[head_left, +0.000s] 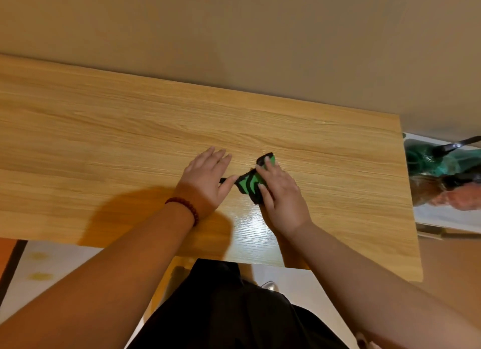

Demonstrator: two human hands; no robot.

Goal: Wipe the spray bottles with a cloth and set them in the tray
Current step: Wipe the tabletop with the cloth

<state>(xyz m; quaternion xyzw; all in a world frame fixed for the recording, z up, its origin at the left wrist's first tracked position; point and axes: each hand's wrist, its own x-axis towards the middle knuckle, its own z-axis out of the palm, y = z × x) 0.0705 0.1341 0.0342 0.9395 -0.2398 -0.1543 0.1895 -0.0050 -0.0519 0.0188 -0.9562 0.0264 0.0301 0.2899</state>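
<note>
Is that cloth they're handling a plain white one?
No, the cloth under the right hand, beside the left hand on the table, is bright green with black stripes.

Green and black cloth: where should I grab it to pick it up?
Probably pinch its bare left edge, coming in from the left. The green and black cloth lies folded on the wooden table, and the right hand presses its right side, so that side is covered. The left hand touches that edge with its thumb.
</note>
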